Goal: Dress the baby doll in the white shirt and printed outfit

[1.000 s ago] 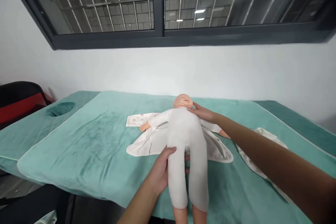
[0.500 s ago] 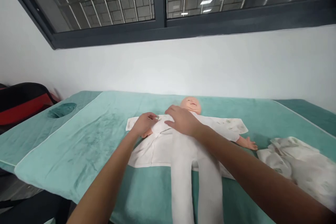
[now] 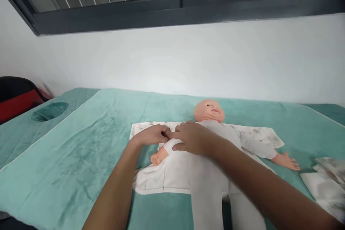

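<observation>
A baby doll (image 3: 210, 110) in a white long-sleeved, legged suit lies on its back. Under it, a white printed baby garment (image 3: 258, 134) is spread out with its sleeves to both sides. My left hand (image 3: 153, 134) is closed, thumb and fingers pinching the left-side sleeve beside the doll's arm. Over the doll's shoulder and upper arm, my right hand (image 3: 195, 138) bends its fingers onto the same sleeve, touching the left fingertips. Its thumb rests by the doll's white sleeve. The doll's small hand (image 3: 159, 156) sticks out below my left hand.
A green padded bed (image 3: 81, 143) carries everything, with a face hole (image 3: 50, 111) at its left end. Crumpled white printed cloth (image 3: 326, 183) lies at the right. Behind stand a white wall (image 3: 121, 64) and a dark window frame (image 3: 107, 18). A red-and-black object (image 3: 20, 99) is at far left.
The view has tilted down and come closer. My hands have drawn together at the left-side sleeve, and my right fingers have lowered. The doll's head appears turned more to the right.
</observation>
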{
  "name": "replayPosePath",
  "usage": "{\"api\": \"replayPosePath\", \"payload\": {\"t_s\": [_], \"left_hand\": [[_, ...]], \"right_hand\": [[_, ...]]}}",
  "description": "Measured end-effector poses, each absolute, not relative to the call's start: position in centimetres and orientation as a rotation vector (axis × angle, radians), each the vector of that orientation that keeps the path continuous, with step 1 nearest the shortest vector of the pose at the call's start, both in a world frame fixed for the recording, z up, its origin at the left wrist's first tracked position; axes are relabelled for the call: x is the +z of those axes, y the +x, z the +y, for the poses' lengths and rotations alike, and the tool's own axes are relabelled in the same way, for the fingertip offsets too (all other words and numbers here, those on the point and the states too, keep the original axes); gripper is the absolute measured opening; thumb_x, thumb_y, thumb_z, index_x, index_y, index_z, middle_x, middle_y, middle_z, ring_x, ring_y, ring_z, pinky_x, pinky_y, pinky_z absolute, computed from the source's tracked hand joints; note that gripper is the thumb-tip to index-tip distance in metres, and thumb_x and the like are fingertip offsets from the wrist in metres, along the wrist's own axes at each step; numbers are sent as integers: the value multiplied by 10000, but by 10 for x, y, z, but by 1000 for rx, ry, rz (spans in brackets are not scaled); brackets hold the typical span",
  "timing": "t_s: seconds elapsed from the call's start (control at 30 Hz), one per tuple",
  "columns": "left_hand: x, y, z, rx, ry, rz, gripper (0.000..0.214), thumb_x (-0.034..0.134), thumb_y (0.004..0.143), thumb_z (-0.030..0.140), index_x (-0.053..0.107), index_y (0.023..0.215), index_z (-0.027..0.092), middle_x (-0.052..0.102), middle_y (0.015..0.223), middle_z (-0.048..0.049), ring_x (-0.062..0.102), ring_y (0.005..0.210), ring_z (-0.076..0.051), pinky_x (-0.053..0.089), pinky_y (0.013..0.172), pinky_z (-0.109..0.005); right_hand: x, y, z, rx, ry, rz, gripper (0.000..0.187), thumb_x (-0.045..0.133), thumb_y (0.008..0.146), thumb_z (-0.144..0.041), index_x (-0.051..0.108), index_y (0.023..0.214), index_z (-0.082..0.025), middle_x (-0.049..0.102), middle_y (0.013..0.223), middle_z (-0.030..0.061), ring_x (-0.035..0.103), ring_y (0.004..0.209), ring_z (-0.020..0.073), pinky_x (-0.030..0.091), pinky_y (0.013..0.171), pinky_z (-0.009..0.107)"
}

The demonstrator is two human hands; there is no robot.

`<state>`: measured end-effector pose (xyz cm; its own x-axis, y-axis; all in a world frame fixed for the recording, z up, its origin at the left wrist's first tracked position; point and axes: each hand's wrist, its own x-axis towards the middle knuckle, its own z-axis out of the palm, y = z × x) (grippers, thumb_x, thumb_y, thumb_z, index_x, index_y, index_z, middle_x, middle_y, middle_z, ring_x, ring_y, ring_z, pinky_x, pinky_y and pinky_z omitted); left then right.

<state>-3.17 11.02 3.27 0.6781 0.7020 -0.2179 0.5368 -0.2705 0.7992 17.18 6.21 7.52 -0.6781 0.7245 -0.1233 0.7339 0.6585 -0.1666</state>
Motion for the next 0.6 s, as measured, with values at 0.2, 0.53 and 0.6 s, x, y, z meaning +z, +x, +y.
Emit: {"api": "replayPosePath", "payload": {"t_s": [0.2,0.53,0.6], "left_hand": [[31,-44,105,592,1482,1030,254,641,794,433,558,856,202,505,707,46,445,582,-92,309,503,-200],[44,-53,96,893,948,778,283,774,700,276,550,854,198,612,655,24,588,549,-125,414,504,-195],[45,-47,91,915,946,726,281,772,703,281,555,861,203,611,656,25,580,541,-124,410,505,-197]], "right_hand": [[76,179,59,-438,1359,2911,315,499,939,-496,722,893,-280,646,844,13,567,796,179,357,786,344],[81,195,54,18,1804,2747,330,483,956,-417,651,749,-222,588,755,28,532,772,187,325,721,325],[77,191,55,90,1802,2694,314,487,951,-399,659,759,-219,592,754,38,535,776,200,325,732,335]]}}
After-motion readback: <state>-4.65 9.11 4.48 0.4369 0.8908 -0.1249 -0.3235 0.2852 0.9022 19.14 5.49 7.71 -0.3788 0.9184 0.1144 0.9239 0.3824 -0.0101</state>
